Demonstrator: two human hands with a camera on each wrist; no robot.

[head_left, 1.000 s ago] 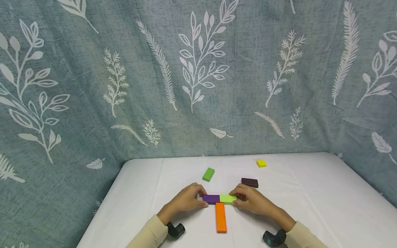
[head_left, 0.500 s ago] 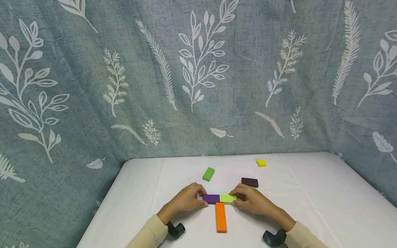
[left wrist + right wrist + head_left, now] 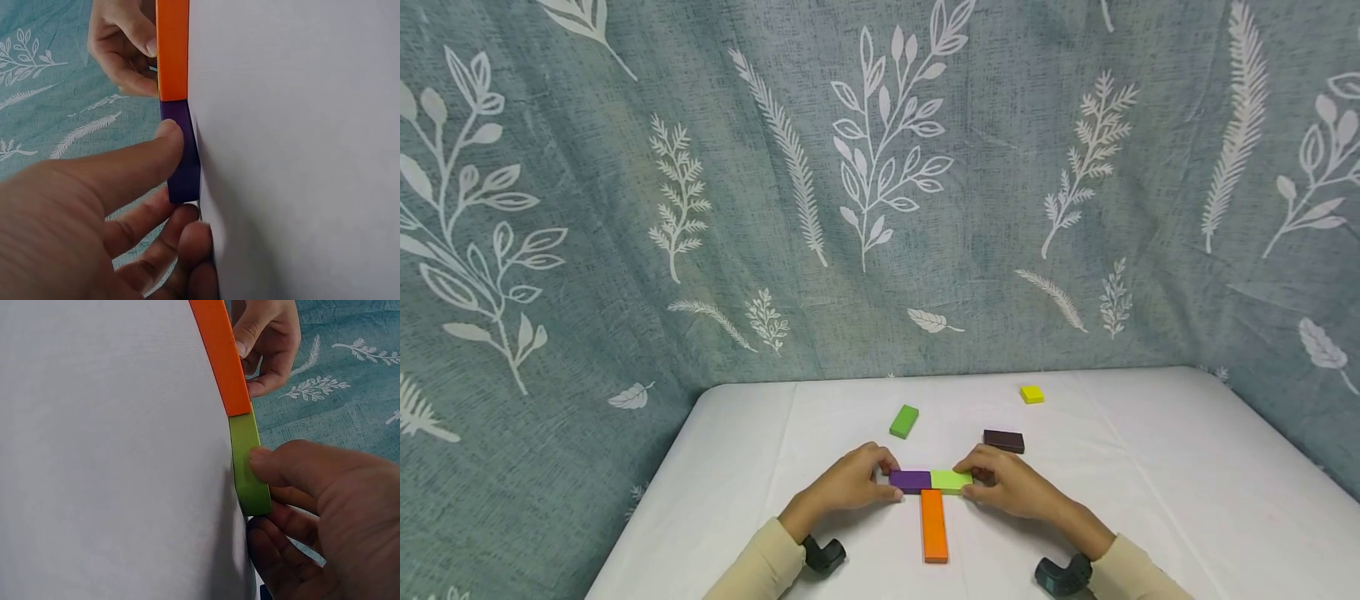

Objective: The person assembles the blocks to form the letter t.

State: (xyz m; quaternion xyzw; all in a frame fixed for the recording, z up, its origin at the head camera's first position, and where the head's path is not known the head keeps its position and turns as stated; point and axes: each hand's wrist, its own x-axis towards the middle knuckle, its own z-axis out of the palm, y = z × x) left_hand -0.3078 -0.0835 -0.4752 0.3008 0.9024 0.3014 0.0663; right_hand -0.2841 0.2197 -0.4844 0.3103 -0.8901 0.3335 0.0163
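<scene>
A purple block (image 3: 911, 481) and a light green block (image 3: 951, 481) lie end to end across the far end of an orange block (image 3: 934, 527), forming a T on the table. My left hand (image 3: 853, 481) pinches the outer end of the purple block, thumb on the near side and fingers beyond. On the other side, my right hand (image 3: 1011, 483) grips the light green block's outer end in the same way. In the left wrist view the thumb (image 3: 167, 140) presses the purple block's side. The right wrist view has the thumb (image 3: 265, 461) against the green block.
Behind the T lie a green block (image 3: 904, 422), a dark brown block (image 3: 1003, 442) close beyond my right hand, and a small yellow block (image 3: 1032, 395) farther back. A white cloth covers the table (image 3: 737, 450). A leaf-patterned curtain (image 3: 880, 208) hangs behind it.
</scene>
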